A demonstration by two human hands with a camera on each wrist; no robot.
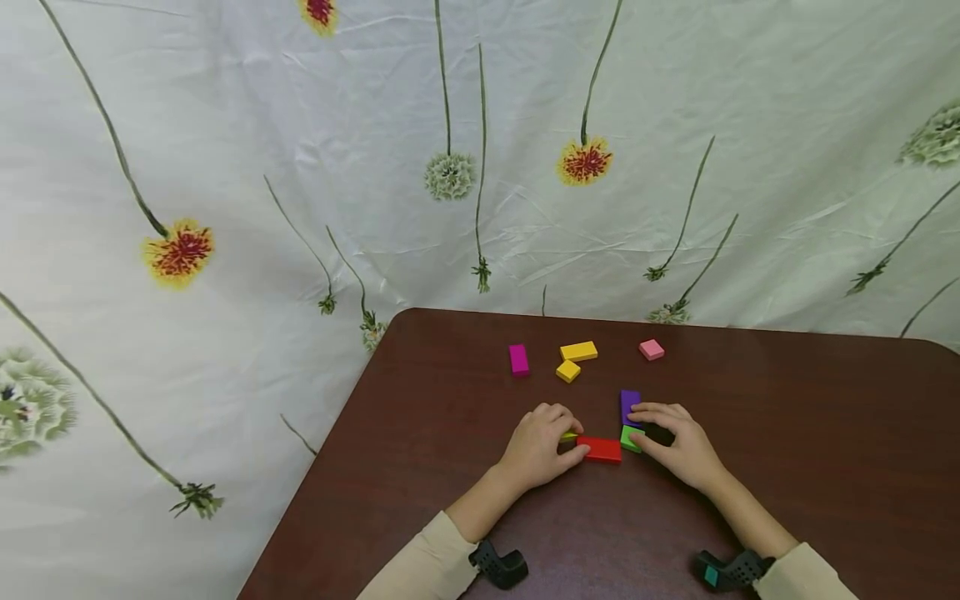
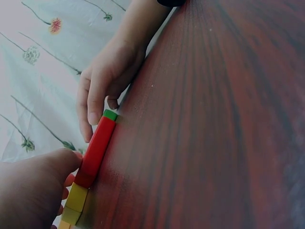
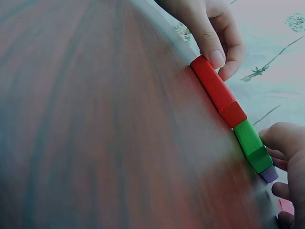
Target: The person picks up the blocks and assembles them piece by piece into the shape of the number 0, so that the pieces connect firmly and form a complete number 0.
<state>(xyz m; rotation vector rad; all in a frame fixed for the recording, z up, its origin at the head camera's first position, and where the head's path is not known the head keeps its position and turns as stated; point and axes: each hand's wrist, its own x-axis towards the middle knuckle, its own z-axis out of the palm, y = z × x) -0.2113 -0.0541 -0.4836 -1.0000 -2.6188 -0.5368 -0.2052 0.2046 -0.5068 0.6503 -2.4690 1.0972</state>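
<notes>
A red block (image 1: 600, 450) lies on the table between my hands. My left hand (image 1: 538, 446) holds its left end, with the thumb at the near side and the fingers behind. Partly hidden by those fingers is a yellow-green block (image 2: 75, 202) beside the red one. A green block (image 1: 632, 438) meets the red block's right end, and a purple block (image 1: 630, 407) extends away behind it. My right hand (image 1: 678, 446) touches this pair from the right, thumb at the green block and fingertips at the purple one, its fingers only gently bent.
Toward the table's (image 1: 450, 367) far edge lie a magenta block (image 1: 518, 360), a long yellow block (image 1: 579, 351), a small yellow block (image 1: 567, 371) and a pink block (image 1: 652, 349). A flowered cloth (image 1: 360, 125) hangs behind the table.
</notes>
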